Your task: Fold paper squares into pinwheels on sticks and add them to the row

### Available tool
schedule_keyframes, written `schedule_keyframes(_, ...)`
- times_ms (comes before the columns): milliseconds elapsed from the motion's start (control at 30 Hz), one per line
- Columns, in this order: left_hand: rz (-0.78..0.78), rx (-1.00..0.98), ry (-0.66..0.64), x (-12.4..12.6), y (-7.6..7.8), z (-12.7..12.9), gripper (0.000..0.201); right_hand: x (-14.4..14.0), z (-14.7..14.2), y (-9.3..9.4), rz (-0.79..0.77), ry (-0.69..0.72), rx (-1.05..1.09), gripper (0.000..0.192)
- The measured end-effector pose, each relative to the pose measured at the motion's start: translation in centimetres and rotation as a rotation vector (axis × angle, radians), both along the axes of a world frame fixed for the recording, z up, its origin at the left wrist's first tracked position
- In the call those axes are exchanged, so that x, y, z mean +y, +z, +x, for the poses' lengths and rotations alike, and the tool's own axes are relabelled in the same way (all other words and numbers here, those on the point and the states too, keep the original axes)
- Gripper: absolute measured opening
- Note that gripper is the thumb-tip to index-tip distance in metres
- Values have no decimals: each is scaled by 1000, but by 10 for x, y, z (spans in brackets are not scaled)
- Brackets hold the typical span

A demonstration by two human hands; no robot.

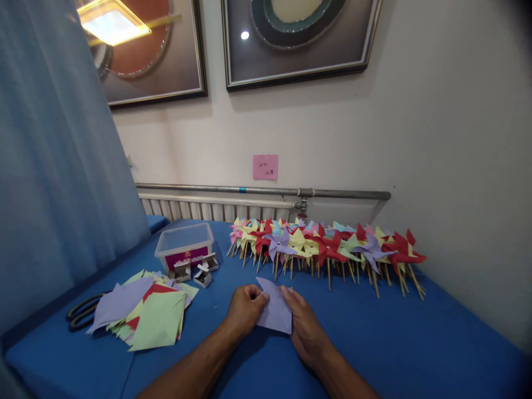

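Tabletop plastic tub (pixel 185 242) holds a pink-labelled pack.

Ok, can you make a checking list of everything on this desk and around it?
Surface: blue table.
Job's things: lilac paper square, pinched between both hands.
Clutter: stack of coloured paper squares; scissors; clear plastic tub; small boxes; row of paper pinwheels.
Hands: left hand and right hand grip the paper.
Cables: nothing seen.
Surroundings: blue curtain, radiator, pipe, pink note, framed pictures.
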State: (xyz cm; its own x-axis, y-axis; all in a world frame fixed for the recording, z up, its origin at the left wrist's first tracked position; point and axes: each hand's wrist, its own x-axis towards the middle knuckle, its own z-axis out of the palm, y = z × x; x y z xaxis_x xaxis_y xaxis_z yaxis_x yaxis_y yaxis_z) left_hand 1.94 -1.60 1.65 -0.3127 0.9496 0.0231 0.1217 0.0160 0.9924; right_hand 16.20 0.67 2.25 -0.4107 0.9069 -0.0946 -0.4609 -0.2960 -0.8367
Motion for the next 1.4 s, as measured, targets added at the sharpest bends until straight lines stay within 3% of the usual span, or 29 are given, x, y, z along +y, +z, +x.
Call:
schedule_keyframes(267, -20, -17, 12, 0, -1, 0, 29, 8, -5, -20, 78, -71, -129, 51)
schedule_keyframes(567, -22, -97, 15, 0, -2, 4, 32, 15, -5, -30, 165, -150, -235, 44)
schedule_keyframes(1233, -48, -256, 2, 1, -2, 1, 33, 10, -6, -23, 182, -117, -261, 42)
schedule_keyframes(1400, -37, -320, 6, 4, -1, -6, 34, 7, -5, -16, 117, -62, -103, 44)
